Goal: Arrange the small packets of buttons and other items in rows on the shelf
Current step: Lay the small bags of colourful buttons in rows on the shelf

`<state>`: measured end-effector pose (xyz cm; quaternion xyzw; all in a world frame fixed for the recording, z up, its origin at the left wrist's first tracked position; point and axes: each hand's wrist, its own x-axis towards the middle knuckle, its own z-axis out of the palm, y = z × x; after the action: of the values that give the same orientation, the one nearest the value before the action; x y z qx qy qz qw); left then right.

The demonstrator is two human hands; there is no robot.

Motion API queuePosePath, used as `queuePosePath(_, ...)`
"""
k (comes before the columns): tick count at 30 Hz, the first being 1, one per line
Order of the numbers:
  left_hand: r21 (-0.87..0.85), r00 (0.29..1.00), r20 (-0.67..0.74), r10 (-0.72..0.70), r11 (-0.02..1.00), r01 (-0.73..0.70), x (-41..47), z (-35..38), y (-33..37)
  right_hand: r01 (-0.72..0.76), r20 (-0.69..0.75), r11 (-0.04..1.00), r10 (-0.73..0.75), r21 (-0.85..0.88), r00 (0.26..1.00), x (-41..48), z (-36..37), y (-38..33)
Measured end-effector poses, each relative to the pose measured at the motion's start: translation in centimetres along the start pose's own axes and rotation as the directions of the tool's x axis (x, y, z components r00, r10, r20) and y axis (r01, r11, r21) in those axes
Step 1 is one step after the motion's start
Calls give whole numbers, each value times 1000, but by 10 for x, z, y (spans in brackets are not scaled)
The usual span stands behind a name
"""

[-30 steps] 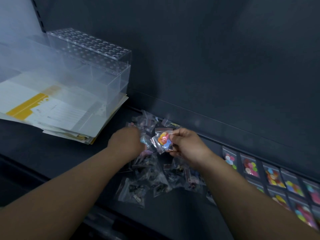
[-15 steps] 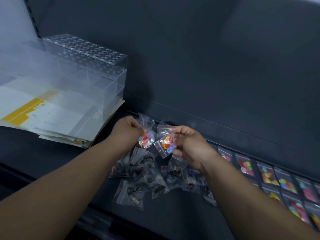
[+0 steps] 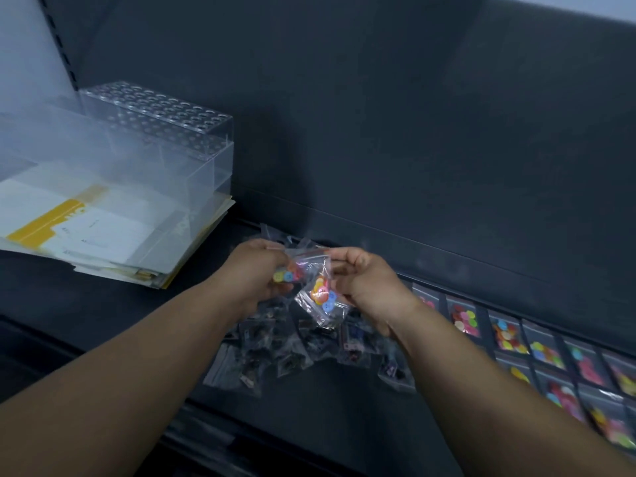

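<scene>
Pinching one button packet (image 3: 288, 273) in my left hand (image 3: 256, 273) and a second packet (image 3: 322, 293) in my right hand (image 3: 364, 284), I hold both above the loose pile (image 3: 292, 351) on the shelf (image 3: 103, 304), likely to sort them. Farther right, the finished rows (image 3: 537, 349) lie flat, where these probably belong.

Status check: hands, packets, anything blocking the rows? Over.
Left hand grips one button packet, right hand pinches a second packet. Both held above the loose pile. Rows lie to the right, nothing seen blocking them.
</scene>
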<state>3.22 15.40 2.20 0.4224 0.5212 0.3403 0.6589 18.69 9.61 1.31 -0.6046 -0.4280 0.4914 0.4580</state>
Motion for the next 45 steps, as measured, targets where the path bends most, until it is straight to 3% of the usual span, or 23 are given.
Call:
queuePosePath(9,83,986,165,24,996,-38,-37,29,-14,5,26,998,-4,-61,1000,-30,-22,2)
queuePosePath(14,195,988,-100,120,976,-99,-50,45,-21,-45,-81,998,42,-38,996,-43,-38,10)
queuePosePath(19,126,914,-371,165,984,-126,-50,45,-25,-163,-178,972,193,170,965,-52,-55,13)
queuePosePath(21,229,883,-405,239,961,-155,-55,48,-30,-176,-199,944,236,280,951,-57,-60,13)
queuePosePath(23,220,918,-315,240,960,-175,-62,60,-34,-169,-226,907,271,385,936,-61,-64,14)
queuePosePath(26,-17,999,-40,-3,1000,2,-69,86,-35,-128,-295,850,313,511,903,-64,-68,9)
queuePosePath(28,-134,978,146,-148,977,168,-69,99,-30,-78,-359,809,342,582,868,-64,-72,7)
queuePosePath(31,-175,931,324,-169,956,234,-65,108,-22,1,-407,780,325,626,854,-71,-72,2)
queuePosePath(36,146,956,289,-41,989,-2,-54,114,-21,-73,-284,860,246,506,927,-86,-76,-5)
queuePosePath(39,325,929,368,33,932,-162,-48,113,-18,-147,-203,975,180,169,962,-97,-89,-8)
queuePosePath(42,359,907,414,73,903,-236,-50,120,-14,-104,-228,986,73,-127,971,-105,-101,-10)
queuePosePath(45,349,906,410,101,901,-259,-51,126,-16,-131,-306,973,67,-191,950,-111,-117,-9)
